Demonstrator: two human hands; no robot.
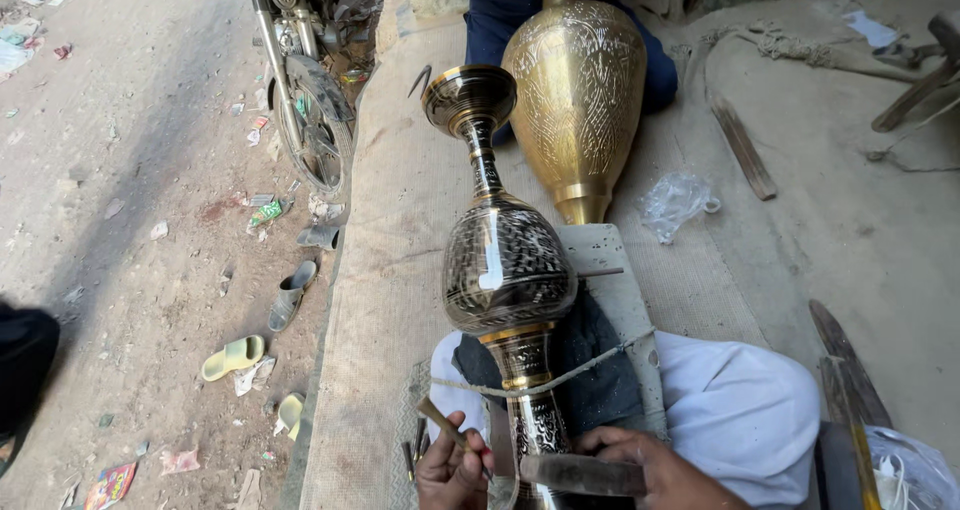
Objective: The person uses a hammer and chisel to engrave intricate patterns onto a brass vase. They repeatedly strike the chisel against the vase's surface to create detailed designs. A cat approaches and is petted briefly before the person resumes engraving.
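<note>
Two hands work at the foot of one vase; the items below locate each part.

- Tall dark-and-brass engraved metal vase point(505, 270): it lies lengthwise across the person's lap, mouth pointing away, its bulb resting on a grey block point(612, 270) and a dark cloth pad point(590, 360). Judged from the lie, the padding keeps the round body from rolling.
- Thin rope point(560, 375): it crosses the vase's lower stem and runs over the white-clothed knee point(740, 410), apparently to bind the piece down while it is worked.
- Left hand point(452, 470): fingers closed around a slim wooden-handled chisel-like tool point(445, 428), whose tip slants toward the stem, just beside it.
- Right hand point(655, 470): closed on a flat grey metal bar point(580, 473) held crosswise over the base of the vase; whether the bar touches the tool cannot be told.
- Larger golden engraved brass vase point(578, 100): it leans beyond the first, near its mouth, steadied from above by another person in dark blue clothing point(500, 10).
- Surroundings: a woven mat point(385, 270) underlies the work; a motorcycle wheel point(312, 130) and scattered sandals point(235, 355) lie on the dirt ground to the left, well apart from the hands.
</note>
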